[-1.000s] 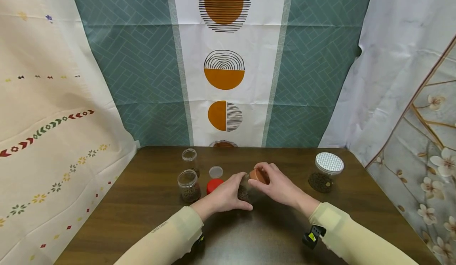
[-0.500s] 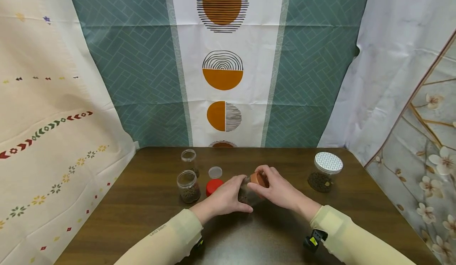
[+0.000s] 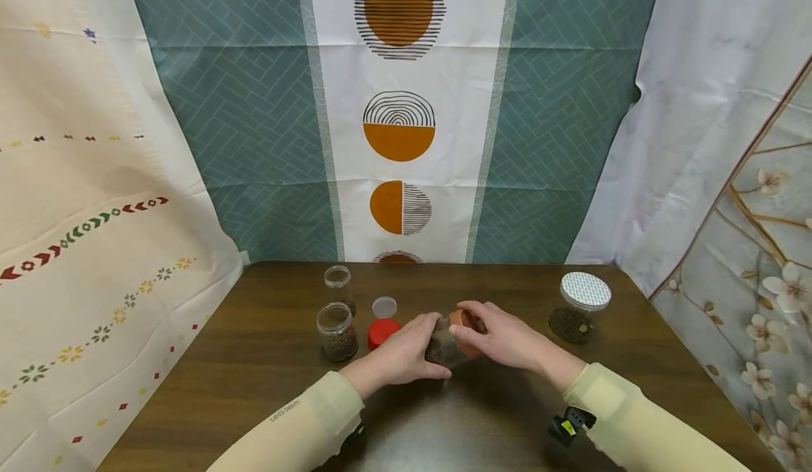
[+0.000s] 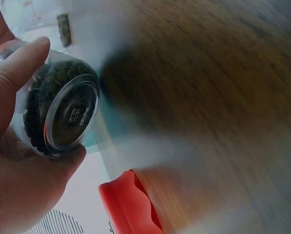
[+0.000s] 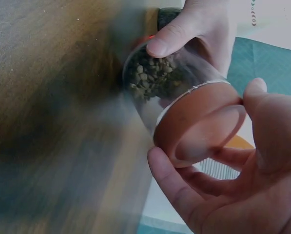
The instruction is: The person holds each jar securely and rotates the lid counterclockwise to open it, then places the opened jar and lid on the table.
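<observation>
Your left hand (image 3: 406,349) is clamped round the held jar (image 5: 147,78), a clear one with small brown pellets (image 5: 145,80) inside, its fingers on one side and the thumb on the other. Your right hand (image 3: 501,331) grips the terracotta-coloured lid (image 5: 194,119), fingers and thumb spread about its rim. That lid is at the mouth of the held jar (whether it sits fully home, you cannot tell from these views). The held jar is tilted over the counter (image 3: 254,401), its base toward your left and its lidded end toward your right; whether its base edge touches the wood is unclear.

Just left of the held jar you have the red cap (image 3: 383,331), partly behind your left hand, and a little beyond that, left of the held jar and farther from you, the pale clear disc (image 3: 383,307). Farther left of the held jar stand two upright clear jars, the nearer jar (image 3: 337,334) and the farther jar (image 3: 339,292), both with dark contents low down. Well to the right of the held jar stands the wide jar (image 3: 571,323), holding dark pellets under its patterned white top (image 3: 586,290). Behind the held jar, past the counter, hangs the green and white cloth (image 3: 228,106).
</observation>
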Tool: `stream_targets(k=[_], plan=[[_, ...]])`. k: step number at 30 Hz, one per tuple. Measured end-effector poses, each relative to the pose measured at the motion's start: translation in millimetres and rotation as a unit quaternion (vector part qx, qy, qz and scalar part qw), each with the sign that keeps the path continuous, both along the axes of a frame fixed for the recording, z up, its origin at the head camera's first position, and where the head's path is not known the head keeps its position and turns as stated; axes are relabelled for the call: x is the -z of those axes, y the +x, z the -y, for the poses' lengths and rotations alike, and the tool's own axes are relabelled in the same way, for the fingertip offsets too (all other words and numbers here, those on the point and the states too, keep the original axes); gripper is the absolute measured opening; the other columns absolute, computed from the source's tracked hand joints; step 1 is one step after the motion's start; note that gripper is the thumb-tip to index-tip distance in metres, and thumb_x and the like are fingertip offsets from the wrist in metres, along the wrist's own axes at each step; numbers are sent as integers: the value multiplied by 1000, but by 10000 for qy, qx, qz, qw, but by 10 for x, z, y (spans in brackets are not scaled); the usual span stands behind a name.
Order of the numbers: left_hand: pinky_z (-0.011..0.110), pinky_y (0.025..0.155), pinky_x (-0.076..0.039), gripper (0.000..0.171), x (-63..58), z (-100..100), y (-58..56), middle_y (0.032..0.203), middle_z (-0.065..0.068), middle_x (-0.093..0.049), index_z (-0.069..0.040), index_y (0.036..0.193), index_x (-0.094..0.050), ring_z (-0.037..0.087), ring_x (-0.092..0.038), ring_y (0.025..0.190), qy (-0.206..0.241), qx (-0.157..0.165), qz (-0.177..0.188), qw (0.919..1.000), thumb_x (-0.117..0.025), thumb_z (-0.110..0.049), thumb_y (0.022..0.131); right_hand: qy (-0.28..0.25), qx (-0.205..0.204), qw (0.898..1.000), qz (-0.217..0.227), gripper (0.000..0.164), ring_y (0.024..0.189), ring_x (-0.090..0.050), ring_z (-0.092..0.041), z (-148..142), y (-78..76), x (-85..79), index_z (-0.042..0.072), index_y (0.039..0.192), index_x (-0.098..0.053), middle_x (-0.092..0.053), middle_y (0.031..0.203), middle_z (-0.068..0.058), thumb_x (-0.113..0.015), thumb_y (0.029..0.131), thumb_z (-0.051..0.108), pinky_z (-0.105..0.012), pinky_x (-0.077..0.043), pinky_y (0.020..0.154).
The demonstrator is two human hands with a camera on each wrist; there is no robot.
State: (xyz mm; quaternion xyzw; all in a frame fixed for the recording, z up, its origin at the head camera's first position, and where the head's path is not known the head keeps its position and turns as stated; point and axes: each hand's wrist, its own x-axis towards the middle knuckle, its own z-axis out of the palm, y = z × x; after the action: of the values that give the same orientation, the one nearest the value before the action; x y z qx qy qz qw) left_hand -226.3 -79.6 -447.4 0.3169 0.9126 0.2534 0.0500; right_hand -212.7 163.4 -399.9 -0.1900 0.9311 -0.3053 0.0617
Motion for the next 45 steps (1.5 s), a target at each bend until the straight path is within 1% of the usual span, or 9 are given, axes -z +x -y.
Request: stream_targets(k=[4, 8, 12, 16, 20, 24, 30, 39, 45], plan=[[42, 109, -52, 94, -2, -3, -10, 152, 12, -55, -3, 160, -42, 24, -57, 134, -16, -28, 95, 9999, -93, -43, 92, -39, -63, 10000, 44, 72, 113, -68, -20, -25, -4, -55, 3, 157, -56, -69, 128, -4, -68, 108, 54, -49, -58, 97], [39, 105, -54, 92, -17, -15, -25, 147, 10, -57, -4, 159, -43, 22, -57, 127, 35, -12, 52, 10000, -93, -43, 91, -50, -146, 9998, 101, 72, 110, -68, -18, -46, -20, -111, 2, 157, -55, -71, 124, -2, -70, 108, 52, -47, -59, 95], [36, 103, -54, 93, -19, -24, -28, 144, 10, -57, -4, 159, -43, 21, -57, 125, 52, 18, 40, 10000, -93, -43, 91, -92, -223, 9995, 188, 70, 108, -67, -18, -52, -30, -131, 2, 156, -55, -70, 123, -3, -70, 108, 50, -47, -59, 94], [36, 102, -54, 93, -16, -21, -21, 142, 9, -57, -4, 159, -42, 20, -57, 124, 80, -1, 140, 9999, -93, -43, 92, -135, -286, 9993, 208, 67, 105, -66, -17, -47, -38, -121, 3, 155, -56, -69, 121, -2, -69, 109, 50, -45, -58, 92], [36, 103, -54, 94, -11, -17, -26, 144, 9, -56, -4, 160, -41, 20, -56, 125, 81, 21, 146, 9999, -92, -43, 92, -141, -318, 9992, 184, 64, 101, -65, -16, -44, -48, -107, 4, 152, -58, -69, 118, -2, -69, 109, 49, -44, -58, 89], [35, 102, -54, 94, 0, -14, -32, 143, 9, -56, -5, 161, -40, 20, -57, 124, 54, 23, 167, 9998, -92, -44, 92, -169, -367, 9990, 197, 62, 99, -65, -17, -44, -52, -91, 3, 151, -58, -69, 116, -2, -70, 109, 47, -43, -58, 87], [36, 103, -54, 96, 11, -13, -35, 144, 8, -56, -5, 162, -39, 20, -56, 126, 10, 20, 261, 9997, -92, -45, 92, -229, -417, 9987, 161, 64, 102, -66, -17, -55, -48, -62, 0, 152, -57, -70, 118, -3, -70, 109, 45, -43, -58, 88], [38, 105, -53, 96, 4, -2, -24, 145, 10, -56, -2, 161, -39, 22, -55, 128, -12, 149, 132, 9998, -92, -43, 92, -278, -423, 9986, 143, 64, 108, -68, -19, -74, -47, -31, -1, 152, -57, -71, 123, -5, -70, 109, 45, -44, -59, 91], [37, 104, -53, 97, 7, 2, -27, 143, 10, -56, -2, 161, -38, 22, -55, 126, 31, 127, 143, 9998, -92, -44, 92, -314, -437, 9984, 173, 64, 110, -69, -22, -73, -55, -30, 0, 153, -57, -71, 124, -6, -70, 110, 45, -44, -60, 90]])
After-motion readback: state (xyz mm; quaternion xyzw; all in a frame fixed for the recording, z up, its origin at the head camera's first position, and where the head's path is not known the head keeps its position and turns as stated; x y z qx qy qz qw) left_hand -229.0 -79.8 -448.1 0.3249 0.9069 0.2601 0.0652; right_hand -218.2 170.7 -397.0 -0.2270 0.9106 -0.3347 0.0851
